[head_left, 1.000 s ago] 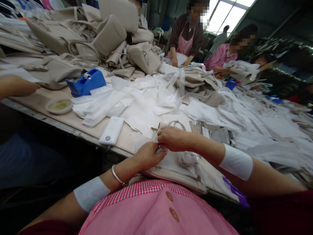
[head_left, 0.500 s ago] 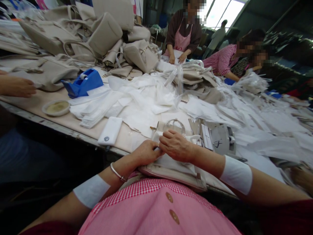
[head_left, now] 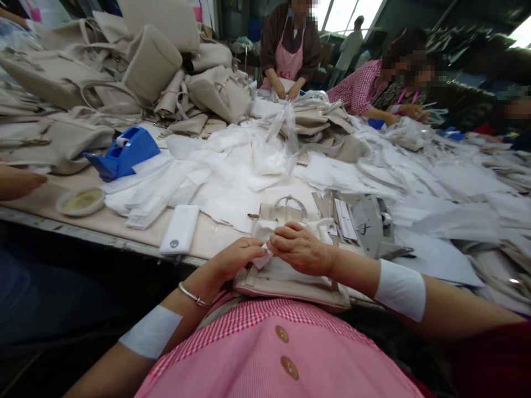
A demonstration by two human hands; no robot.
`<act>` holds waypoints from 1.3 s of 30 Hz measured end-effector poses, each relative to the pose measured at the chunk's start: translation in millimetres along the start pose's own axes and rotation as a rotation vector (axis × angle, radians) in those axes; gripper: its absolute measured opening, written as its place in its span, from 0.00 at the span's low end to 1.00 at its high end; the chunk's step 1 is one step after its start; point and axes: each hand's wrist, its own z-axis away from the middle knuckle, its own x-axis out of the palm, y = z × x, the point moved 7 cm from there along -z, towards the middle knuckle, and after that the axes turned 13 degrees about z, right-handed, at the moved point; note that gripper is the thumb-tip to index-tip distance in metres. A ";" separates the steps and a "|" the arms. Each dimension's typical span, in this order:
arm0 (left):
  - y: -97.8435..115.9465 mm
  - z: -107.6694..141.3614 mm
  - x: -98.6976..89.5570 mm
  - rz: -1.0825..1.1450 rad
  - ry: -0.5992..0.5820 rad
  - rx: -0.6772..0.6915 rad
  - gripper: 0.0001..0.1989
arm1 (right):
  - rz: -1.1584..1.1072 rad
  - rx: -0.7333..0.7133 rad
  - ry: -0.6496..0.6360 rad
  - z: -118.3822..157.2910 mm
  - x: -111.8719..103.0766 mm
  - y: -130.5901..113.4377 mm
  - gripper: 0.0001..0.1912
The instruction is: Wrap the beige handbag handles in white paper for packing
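A beige handbag (head_left: 290,288) lies flat on the table edge against my apron, its ring-shaped handle (head_left: 307,207) pointing away from me. White tissue paper (head_left: 262,260) is pinched between my left hand (head_left: 236,255) and my right hand (head_left: 301,249), which meet over the bag. Both hands have their fingers closed on the paper; the right fingertips hide part of it. More white wrapping (head_left: 286,271) covers the bag's middle beneath my hands.
A white phone (head_left: 180,228), a round dish (head_left: 81,201) and a blue tape dispenser (head_left: 123,155) stand to the left. On the right is a grey tape dispenser (head_left: 371,224). White paper sheets (head_left: 232,171) and piled beige bags (head_left: 153,61) cover the table beyond. Co-workers stand across it.
The view has shifted slightly. My left hand has drawn a little away from my right, and the white paper between them now shows. The co-worker's hand at the left has moved lower.
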 end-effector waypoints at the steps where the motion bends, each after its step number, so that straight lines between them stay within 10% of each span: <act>1: -1.6 -0.9 -0.8 0.033 0.006 -0.011 0.13 | 0.000 0.008 0.016 1.1 0.6 0.4 0.09; 14: 8.8 0.3 2.6 -0.303 0.146 0.067 0.20 | -0.082 0.300 0.085 30.0 -28.8 25.4 0.16; 19: 6.7 1.1 -1.3 -0.385 0.220 0.048 0.20 | -0.053 0.960 0.301 128.4 -75.5 102.7 0.16; 23: 12.1 0.9 -1.7 -0.488 0.239 0.071 0.21 | -0.103 1.782 0.162 267.0 -72.3 148.7 0.12; 25: 14.0 -0.2 -3.4 -0.538 0.245 0.062 0.21 | -0.134 1.966 0.099 315.8 -67.1 150.9 0.09; 33: 16.5 -6.8 -8.6 -0.629 0.272 0.070 0.21 | -0.523 2.187 0.039 368.7 -15.1 127.2 0.14; 39: 11.2 -8.2 -16.8 -0.664 0.297 0.046 0.24 | -0.746 2.215 0.125 380.1 -18.3 116.3 0.08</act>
